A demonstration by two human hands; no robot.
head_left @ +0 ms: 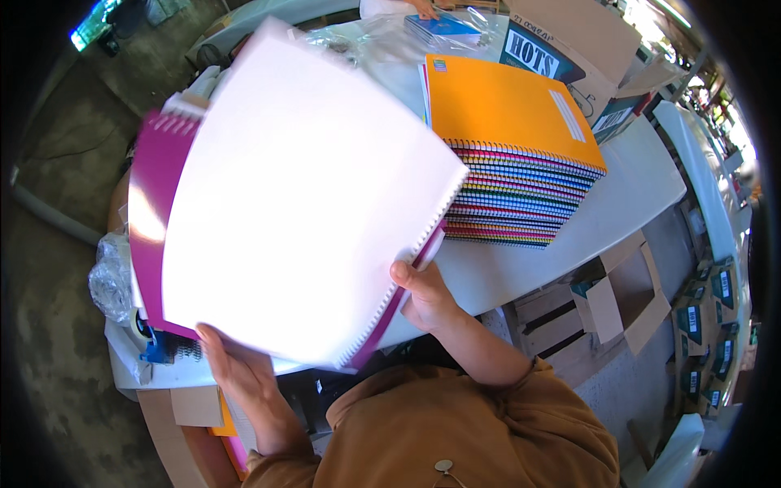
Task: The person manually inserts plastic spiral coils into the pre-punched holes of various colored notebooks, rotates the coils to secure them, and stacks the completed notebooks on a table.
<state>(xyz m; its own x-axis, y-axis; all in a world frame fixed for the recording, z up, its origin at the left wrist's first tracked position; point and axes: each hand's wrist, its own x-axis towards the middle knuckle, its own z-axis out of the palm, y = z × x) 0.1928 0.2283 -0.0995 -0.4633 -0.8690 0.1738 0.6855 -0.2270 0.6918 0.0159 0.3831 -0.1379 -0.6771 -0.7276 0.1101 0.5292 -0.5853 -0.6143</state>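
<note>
Spiral notebook, magenta-covered and opened to blank white pages, is held tilted above the white table, gripped at its lower edge by left hand and at the spiral side by right hand, beside a stack of notebooks.

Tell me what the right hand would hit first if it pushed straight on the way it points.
The right hand points up and away; beyond the open notebook it grips, probably the stack of spiral notebooks, though depth is unclear.

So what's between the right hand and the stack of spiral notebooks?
Only bare white table separates the right hand from the notebook stack, as the head view shows.
</note>
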